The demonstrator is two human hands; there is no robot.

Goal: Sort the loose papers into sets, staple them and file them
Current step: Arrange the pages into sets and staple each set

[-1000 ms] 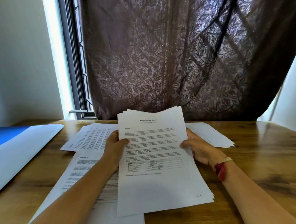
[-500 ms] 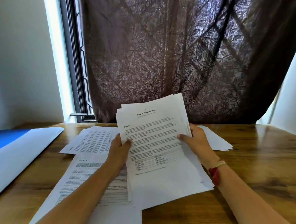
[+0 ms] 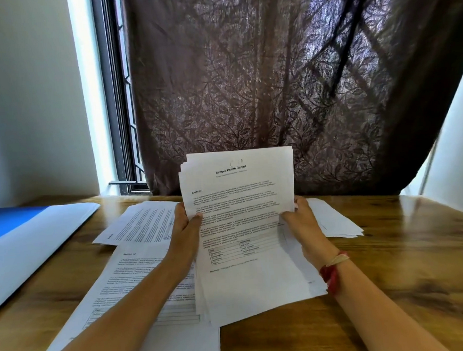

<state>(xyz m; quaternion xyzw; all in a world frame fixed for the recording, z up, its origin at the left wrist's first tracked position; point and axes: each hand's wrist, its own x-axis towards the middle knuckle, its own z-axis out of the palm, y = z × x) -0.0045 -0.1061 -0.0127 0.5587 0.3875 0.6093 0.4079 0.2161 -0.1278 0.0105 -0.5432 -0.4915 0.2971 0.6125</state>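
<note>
White paper stack, several sheets, top page headed "Sample Health Report". It is gripped at both side edges, about mid-height.

Left hand: thumb curled over the front of the top page, fingers behind. Clamped on the left edge.
Right hand: thumb on the front near the right edge, fingers behind. Also clamped. Red band on that wrist.

Change over 1.0 s: the stack lay low and nearly flat over the table; at 0.5 s ago it was half raised. It is now tilted well up toward the camera, with its top edge against the curtain. Both hands have risen with it, same grip points. Upper left corners of the sheets are stepped, not flush. The lower edge sits low over the table; I cannot tell whether it touches.

Surroundings, unchanged:
- A printed sheet lies flat under the left forearm, heading "Section 12", with more pages beneath it.
- A second pile lies behind that, at the far left of the held stack.
- A third pile lies behind the right hand.
- A folder, white with a blue part, lies on the table's left side, well apart from the hands.
- A dark window frame stands left of the curtain.
</note>
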